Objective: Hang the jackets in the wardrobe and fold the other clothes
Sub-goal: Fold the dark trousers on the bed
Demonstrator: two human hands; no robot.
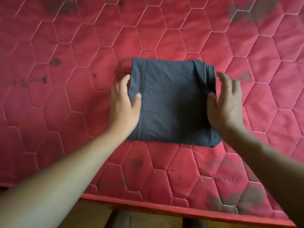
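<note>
Dark grey garment (pixel 171 102), folded square.

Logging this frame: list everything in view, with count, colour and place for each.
folded garment: one, dark grey-blue, lying flat in a neat rectangle at the middle of the mattress.
mattress: one, red, quilted in pale hexagon stitching, fills nearly the whole frame; its near edge runs along the bottom.
stains: many, dark grey, scattered over the mattress, heaviest at the top right and bottom right.
floor: one strip, brownish, below the mattress edge; the dark shapes on it are too dim to name.
left hand: one, fingers straight, at the garment's left edge with the thumb on the cloth.
right hand: one, open and blurred, at the garment's right edge.
</note>
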